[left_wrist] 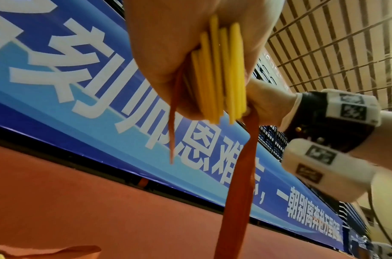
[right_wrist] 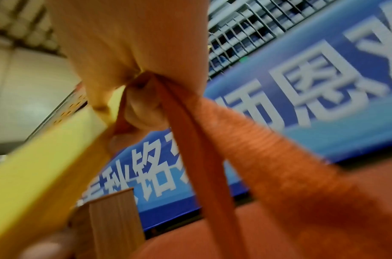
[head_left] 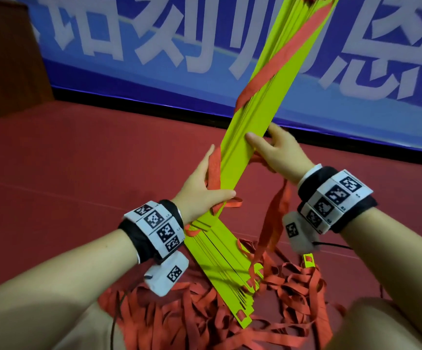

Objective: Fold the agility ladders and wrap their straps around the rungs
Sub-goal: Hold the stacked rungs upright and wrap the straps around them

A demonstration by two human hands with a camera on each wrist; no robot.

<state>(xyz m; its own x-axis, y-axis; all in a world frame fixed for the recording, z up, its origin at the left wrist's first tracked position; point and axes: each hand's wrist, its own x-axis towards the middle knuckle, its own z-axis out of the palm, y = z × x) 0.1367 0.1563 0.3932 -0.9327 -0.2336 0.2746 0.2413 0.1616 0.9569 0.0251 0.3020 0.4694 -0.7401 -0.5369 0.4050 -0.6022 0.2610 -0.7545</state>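
We hold the stacked rungs [head_left: 232, 160] raised above the red floor [head_left: 78, 160]: our left hand [head_left: 199, 188] clamps the near part, and our right hand [head_left: 278, 152] pinches the strap [head_left: 275, 210]. Best keep it taut, each turn lying flat.

Two stacks of lime-yellow rungs, red straps everywhere

The raised rung bundle [head_left: 260, 117] tilts up to the right, a red strap [head_left: 288, 50] spiralling round it; below it the second rung stack [head_left: 220, 263] lies flat on a heap of loose red straps [head_left: 275, 306].
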